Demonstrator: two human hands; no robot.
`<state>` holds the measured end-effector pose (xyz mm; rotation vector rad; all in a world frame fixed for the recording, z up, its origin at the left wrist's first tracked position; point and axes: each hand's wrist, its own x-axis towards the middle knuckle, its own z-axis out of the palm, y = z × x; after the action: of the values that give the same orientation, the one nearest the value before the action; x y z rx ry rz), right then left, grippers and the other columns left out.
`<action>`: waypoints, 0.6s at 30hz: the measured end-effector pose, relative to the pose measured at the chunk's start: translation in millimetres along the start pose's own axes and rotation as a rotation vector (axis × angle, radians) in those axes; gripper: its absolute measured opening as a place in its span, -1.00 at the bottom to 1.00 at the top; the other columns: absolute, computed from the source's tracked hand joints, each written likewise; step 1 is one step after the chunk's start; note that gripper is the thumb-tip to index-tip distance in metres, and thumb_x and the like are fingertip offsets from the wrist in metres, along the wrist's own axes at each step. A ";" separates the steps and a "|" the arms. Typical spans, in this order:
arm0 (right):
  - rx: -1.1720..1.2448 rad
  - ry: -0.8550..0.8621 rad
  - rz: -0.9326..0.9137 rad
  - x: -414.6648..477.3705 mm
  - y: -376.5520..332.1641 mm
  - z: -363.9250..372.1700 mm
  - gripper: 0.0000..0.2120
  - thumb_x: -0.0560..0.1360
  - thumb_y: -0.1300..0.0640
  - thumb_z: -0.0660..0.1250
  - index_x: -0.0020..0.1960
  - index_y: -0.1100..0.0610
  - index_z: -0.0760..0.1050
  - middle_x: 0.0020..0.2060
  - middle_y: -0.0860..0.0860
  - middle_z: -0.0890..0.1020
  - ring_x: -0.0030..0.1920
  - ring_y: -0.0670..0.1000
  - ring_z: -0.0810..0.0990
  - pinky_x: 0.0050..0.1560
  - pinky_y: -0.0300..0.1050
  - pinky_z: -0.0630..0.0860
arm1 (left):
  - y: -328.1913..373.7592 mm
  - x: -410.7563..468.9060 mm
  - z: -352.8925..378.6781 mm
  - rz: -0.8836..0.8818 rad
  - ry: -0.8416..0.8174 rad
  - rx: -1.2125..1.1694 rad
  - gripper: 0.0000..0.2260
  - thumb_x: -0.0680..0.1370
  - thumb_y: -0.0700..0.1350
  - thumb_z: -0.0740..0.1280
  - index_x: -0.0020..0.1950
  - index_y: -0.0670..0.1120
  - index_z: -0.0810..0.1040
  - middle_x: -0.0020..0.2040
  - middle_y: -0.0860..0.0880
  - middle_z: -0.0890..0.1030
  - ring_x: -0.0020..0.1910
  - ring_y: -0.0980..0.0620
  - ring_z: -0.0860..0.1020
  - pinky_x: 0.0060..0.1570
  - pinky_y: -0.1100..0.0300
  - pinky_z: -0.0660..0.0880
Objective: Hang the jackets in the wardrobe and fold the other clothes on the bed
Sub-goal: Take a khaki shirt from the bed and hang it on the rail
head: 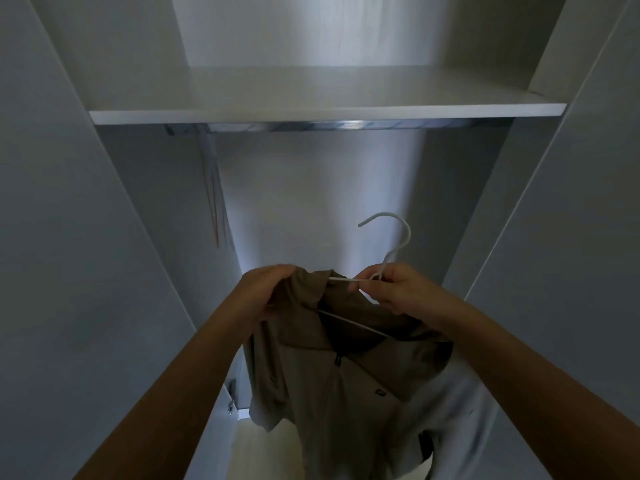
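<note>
Step in hand, as I read it: seating the jacket [332, 382] on the hanger [391, 244] before it goes on the rail [346, 126].

- Left hand [266, 292]: closed on the jacket's left shoulder/collar fabric, pinching it up.
- Right hand [398, 289]: fingers closed around the hanger at the base of the hook, thumb on the wire.
- Jacket: tan, zip front, hanging in front of the person inside the open wardrobe [104, 237], well below the rail. Hanger bar shows inside the neck opening, so it looks partly threaded. Right shoulder looks draped over the hanger arm, but the right wrist hides it; left shoulder looks not yet seated.
- Hook: free, pointing up and left, well below the rail.
- Something pale hangs behind the jacket on the right; can't tell what it is.
- A few bare hangers [214, 188] sit at the rail's far left.

How to do it well:
- Keep the right hand fixed at the hook so the hanger doesn't rotate.
- Left hand pulls the shoulder seam over the hanger's left end, then smooths the collar.
- Check both shoulders sit evenly before lifting; a lopsided jacket likely slides off a thin wire hanger.
- Then raise it one-handed by the hook, mouth facing the rail, and land it in the clear middle stretch under the shelf [325, 112].
</note>
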<state>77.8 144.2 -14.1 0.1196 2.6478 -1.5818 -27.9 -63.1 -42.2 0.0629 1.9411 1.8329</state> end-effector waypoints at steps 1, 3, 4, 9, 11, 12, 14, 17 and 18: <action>-0.013 0.004 -0.003 2.2 1.6 -3.5 -0.79 0.61 0.18 0.20 -0.01 0.13 0.62 -0.51 -0.28 0.53 -0.50 -0.32 0.46 -0.49 -0.49 0.31 | 2.5 6.2 2.7 0.060 0.012 0.046 -0.86 0.55 -0.03 0.31 0.03 -0.03 0.61 0.04 -0.08 0.62 0.06 -0.07 0.57 0.08 -0.01 0.53; -0.064 0.050 -0.009 7.6 4.5 -13.3 -0.78 0.61 0.16 0.19 -0.04 0.08 0.62 -0.54 -0.28 0.51 -0.51 -0.31 0.45 -0.49 -0.50 0.31 | 3.5 22.0 9.4 0.179 0.074 0.190 -0.88 0.56 -0.01 0.30 -0.07 -0.01 0.59 -0.07 -0.04 0.62 -0.04 -0.04 0.58 -0.07 0.11 0.54; -0.071 0.093 -0.006 11.6 7.2 -20.0 -0.77 0.61 0.15 0.19 -0.07 0.04 0.62 -0.57 -0.25 0.49 -0.54 -0.28 0.43 -0.51 -0.48 0.29 | 1.8 32.0 13.0 0.224 0.127 0.294 -0.86 0.57 -0.01 0.29 -0.10 -0.04 0.57 -0.12 -0.04 0.60 -0.08 -0.05 0.58 -0.14 0.13 0.54; 0.139 0.232 0.095 42.3 30.1 -59.6 -0.80 0.54 0.24 0.30 -0.21 0.10 0.62 -0.65 -0.12 0.37 -0.63 -0.19 0.26 -0.58 -0.36 0.20 | -6.6 84.1 27.7 0.497 0.280 0.889 -0.60 0.48 -0.16 0.36 0.30 -0.09 0.40 0.30 -0.12 0.41 0.23 -0.08 0.41 0.12 0.04 0.42; 0.171 0.197 0.109 58.8 39.3 -72.0 -0.81 0.54 0.23 0.31 -0.21 0.13 0.62 -0.64 -0.13 0.35 -0.61 -0.17 0.23 -0.57 -0.34 0.18 | -1.6 111.3 37.9 0.589 0.120 1.118 -0.54 0.49 -0.21 0.32 0.39 -0.06 0.36 0.42 -0.08 0.34 0.41 -0.10 0.28 0.36 -0.07 0.22; 0.180 0.188 0.122 67.6 44.9 -77.1 -0.82 0.55 0.20 0.30 -0.20 0.15 0.62 -0.64 -0.13 0.34 -0.61 -0.17 0.23 -0.57 -0.34 0.18 | 1.4 123.2 43.7 0.615 0.032 1.183 -0.64 0.53 -0.20 0.27 0.33 -0.07 0.41 0.36 -0.06 0.42 0.38 -0.09 0.34 0.37 -0.05 0.19; 0.204 0.199 0.164 91.5 60.1 -90.3 -0.80 0.56 0.14 0.30 -0.19 0.17 0.61 -0.66 -0.12 0.34 -0.63 -0.18 0.23 -0.58 -0.35 0.19 | 3.8 155.0 53.2 0.632 -0.058 1.217 -0.85 0.60 -0.17 0.20 0.13 -0.11 0.49 0.09 -0.07 0.57 0.12 -0.09 0.52 0.14 0.11 0.36; 0.218 0.230 0.223 133.3 88.3 -108.9 -0.75 0.57 0.10 0.29 -0.25 0.15 0.58 -0.64 -0.12 0.33 -0.63 -0.17 0.24 -0.59 -0.35 0.21 | -2.3 202.1 57.9 0.617 -0.073 1.238 -0.86 0.64 -0.15 0.13 0.01 -0.14 0.47 -0.08 -0.08 0.55 -0.06 -0.07 0.54 -0.11 0.20 0.39; 0.214 0.239 0.235 147.9 97.9 -113.2 -0.74 0.57 0.10 0.28 -0.26 0.15 0.57 -0.64 -0.12 0.33 -0.63 -0.16 0.25 -0.59 -0.35 0.22 | -5.1 217.3 59.1 0.624 -0.072 1.265 -0.85 0.65 -0.14 0.12 0.02 -0.13 0.46 -0.08 -0.07 0.54 -0.07 -0.05 0.54 -0.09 0.18 0.41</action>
<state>-61.0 295.8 -59.1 0.6417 2.4966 -1.8625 -198.6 66.2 -112.1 1.1893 2.8703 0.5145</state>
